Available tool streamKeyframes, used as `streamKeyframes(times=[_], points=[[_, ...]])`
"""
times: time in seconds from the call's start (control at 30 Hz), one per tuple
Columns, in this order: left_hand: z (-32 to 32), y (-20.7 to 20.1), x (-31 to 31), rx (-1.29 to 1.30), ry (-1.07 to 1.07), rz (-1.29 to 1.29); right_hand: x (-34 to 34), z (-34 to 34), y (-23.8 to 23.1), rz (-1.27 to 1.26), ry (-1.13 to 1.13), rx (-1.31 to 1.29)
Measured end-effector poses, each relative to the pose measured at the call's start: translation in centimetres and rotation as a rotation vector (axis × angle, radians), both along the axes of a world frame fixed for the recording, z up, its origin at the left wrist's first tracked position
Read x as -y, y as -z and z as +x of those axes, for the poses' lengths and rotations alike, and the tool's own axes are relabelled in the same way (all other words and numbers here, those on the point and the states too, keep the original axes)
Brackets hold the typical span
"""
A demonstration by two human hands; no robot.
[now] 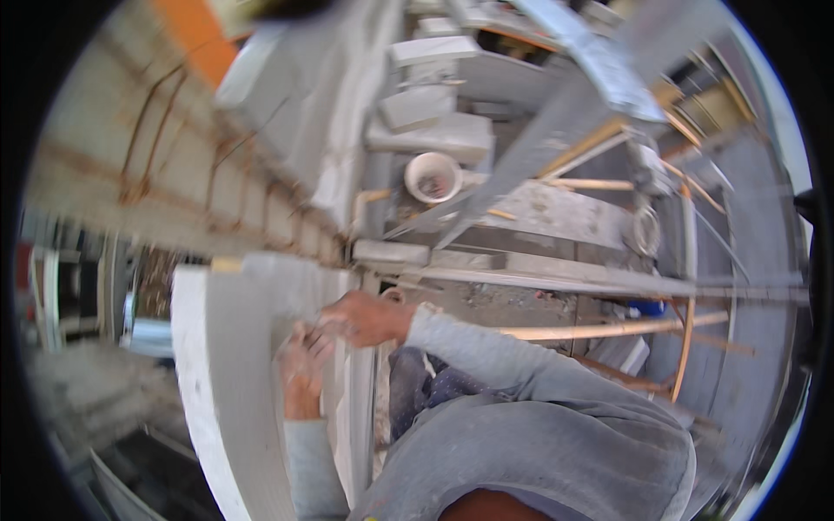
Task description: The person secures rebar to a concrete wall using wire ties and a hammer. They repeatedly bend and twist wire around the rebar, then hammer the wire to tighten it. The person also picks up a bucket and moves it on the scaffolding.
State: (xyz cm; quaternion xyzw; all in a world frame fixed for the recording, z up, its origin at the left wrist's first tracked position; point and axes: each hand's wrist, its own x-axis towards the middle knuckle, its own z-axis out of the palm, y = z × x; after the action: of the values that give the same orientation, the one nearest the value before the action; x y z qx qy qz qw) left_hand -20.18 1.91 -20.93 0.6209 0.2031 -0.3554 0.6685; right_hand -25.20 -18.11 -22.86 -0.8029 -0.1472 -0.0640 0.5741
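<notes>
My left hand (301, 360) and my right hand (360, 319) meet over the top of a pale grey block wall (248, 373) at my left. The fingers of both are bent and drawn together, the right hand's tips against those of the left. Motion blur and the fingers themselves hide whatever small thing may lie between them. Dust whitens the left hand. Just beyond them, a smoother grey patch (287, 282) covers part of the wall's top.
Beyond stands a white bucket (433, 178) among stacked pale blocks (434, 135). Rusty bars (148, 130) stick out of a concrete beam at the upper left. A metal post (556, 130) and wooden poles (599, 330) cross the right side. Lower ground shows left of the wall.
</notes>
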Motion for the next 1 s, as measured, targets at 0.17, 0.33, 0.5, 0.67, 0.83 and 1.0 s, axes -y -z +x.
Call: streamKeyframes(times=[0.17, 0.33, 0.5, 0.67, 0.83, 1.0], points=[[3.0, -1.1, -0.4, -0.191, 0.074, -0.059, -0.2, -0.3, -1.2, -0.195, 0.062, -0.025], [1.8, -1.8, 0.6, 0.028, -0.131, -0.036, -1.3, -0.9, -0.8, 0.036, 0.137, 0.052], [-1.1, -1.2, 0.8, 0.668, 0.165, 0.158, -1.4, -1.1, 0.1, 0.061, 0.167, -0.018], [0.7, -1.2, 0.4, 1.13, 0.544, 0.582, -1.2, -1.2, -0.5, 0.067, 0.182, 0.083], [-0.3, -1.4, 0.0, 1.158, 0.384, 0.514, -0.7, -0.5, 0.0, 0.11, 0.073, 0.037], [-0.7, -1.3, 0.7, 0.224, -0.138, 0.061, -1.7, -0.5, -1.0, 0.16, 0.063, -0.123]])
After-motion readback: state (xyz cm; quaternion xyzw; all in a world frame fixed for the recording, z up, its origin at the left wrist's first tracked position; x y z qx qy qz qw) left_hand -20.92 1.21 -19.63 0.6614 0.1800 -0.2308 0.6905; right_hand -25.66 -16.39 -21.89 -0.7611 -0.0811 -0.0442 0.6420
